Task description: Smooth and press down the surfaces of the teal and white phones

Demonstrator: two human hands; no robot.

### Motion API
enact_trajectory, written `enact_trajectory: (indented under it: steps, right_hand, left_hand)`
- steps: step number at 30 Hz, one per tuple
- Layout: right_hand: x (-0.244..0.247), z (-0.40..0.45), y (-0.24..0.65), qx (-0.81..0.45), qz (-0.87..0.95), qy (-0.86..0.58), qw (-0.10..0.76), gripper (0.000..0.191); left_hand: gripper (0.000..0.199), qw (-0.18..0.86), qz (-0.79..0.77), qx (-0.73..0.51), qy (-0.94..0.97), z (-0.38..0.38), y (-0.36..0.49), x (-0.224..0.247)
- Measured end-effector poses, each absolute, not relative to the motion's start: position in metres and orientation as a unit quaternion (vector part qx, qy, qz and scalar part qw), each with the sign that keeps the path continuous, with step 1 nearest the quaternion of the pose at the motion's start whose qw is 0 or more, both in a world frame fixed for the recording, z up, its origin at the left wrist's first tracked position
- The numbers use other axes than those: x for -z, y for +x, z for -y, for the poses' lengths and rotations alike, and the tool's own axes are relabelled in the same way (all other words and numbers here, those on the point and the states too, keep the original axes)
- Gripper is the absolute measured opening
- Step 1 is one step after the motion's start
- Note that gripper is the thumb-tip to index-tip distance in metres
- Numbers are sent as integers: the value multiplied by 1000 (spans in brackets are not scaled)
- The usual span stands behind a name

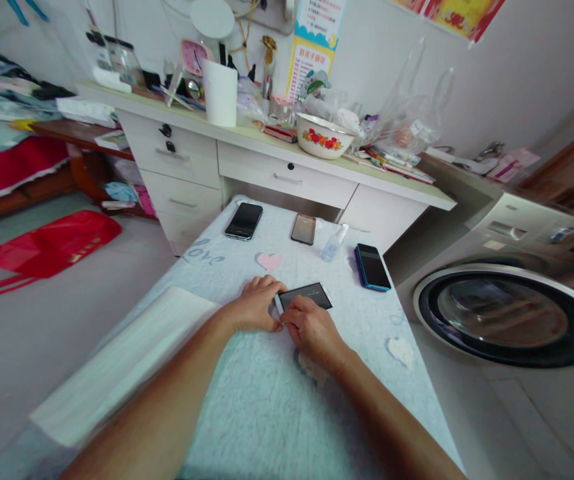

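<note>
A phone with a white frame and dark screen (319, 294) lies across the middle of the cloth-covered table. My left hand (257, 304) grips its left end, thumb at the near corner and fingers at the far one. Over the phone's near left edge is my right hand (313, 328), its fingers pinched together close to my left thumb; whatever they pinch is too small to tell. Beyond the phone, a clear spray bottle (334, 244) lies on its side.
Around the table are a black phone (244, 221), a brown phone case (303, 229), a blue-edged phone (372, 267) and a folded white cloth (127, 363). Behind stands a drawer desk (287, 175) with a floral bowl (324, 137); a washing machine (507, 233) is at right.
</note>
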State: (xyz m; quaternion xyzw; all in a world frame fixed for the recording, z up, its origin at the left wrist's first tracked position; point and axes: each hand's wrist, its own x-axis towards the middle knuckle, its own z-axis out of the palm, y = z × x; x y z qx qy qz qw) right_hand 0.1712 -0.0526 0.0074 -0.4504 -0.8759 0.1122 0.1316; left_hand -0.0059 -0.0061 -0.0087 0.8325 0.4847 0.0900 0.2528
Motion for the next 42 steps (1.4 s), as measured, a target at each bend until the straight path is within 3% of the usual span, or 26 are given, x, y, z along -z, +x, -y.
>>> enact_trajectory:
  steps: [25,35,42]
  right_hand:
    - [-1,43,187,-67,787,-599,132,25]
    - [5,52,170,-57,844,-514,142,17]
    - [4,45,188,-56,816,-557,143,25]
  left_hand:
    - [68,235,-499,-131,824,7,-1,15]
    - [69,234,-506,-122,821,7,0,12]
    - [68,233,-499,-131,824,7,-1,16]
